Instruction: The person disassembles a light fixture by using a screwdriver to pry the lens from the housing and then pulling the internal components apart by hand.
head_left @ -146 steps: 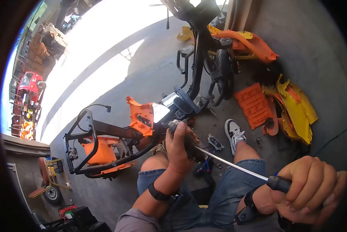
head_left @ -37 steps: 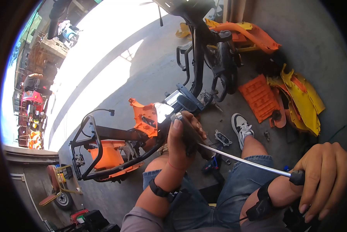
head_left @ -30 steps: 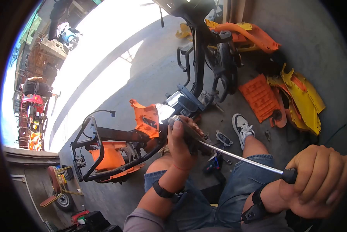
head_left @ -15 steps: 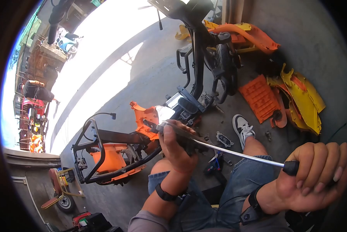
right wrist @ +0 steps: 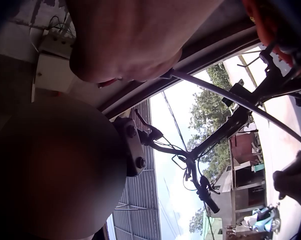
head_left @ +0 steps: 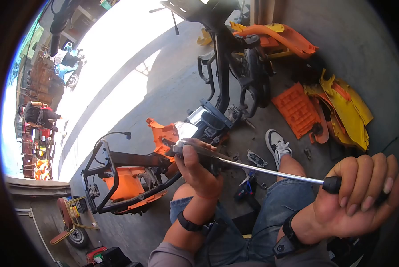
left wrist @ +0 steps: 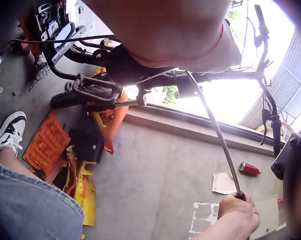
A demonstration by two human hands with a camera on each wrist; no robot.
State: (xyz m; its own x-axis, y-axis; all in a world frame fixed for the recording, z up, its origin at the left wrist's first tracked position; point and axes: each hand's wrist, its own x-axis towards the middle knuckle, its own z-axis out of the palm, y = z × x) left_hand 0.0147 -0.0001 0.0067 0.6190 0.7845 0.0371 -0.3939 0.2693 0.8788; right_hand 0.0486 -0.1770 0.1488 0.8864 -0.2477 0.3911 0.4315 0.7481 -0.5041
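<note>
In the head view, my left hand (head_left: 201, 173) grips a dark part with a metal end (head_left: 179, 146), thumb along it. A long bright metal shaft (head_left: 275, 172) runs from that part to a black handle (head_left: 331, 184), round which my right hand (head_left: 359, 196) curls its fingers. The left wrist view has my left hand (left wrist: 175, 30) large at the top, hiding the held part, and my right hand (left wrist: 238, 212) at the shaft's lower end. In the right wrist view, the shaft (right wrist: 230, 96) slopes down rightward from my right hand (right wrist: 130, 45).
A stripped vehicle frame (head_left: 224, 66) with orange panels (head_left: 124, 183) stands ahead. Orange and yellow panels (head_left: 344, 109) lie on the floor at right. A small metal part (head_left: 257, 159) lies beside my shoe (head_left: 278, 144). Far left, a person (head_left: 39, 115) stands outside.
My left hand and the part in it have shifted slightly left from half a second ago. My right hand keeps its hold on the handle. The view has shifted a little.
</note>
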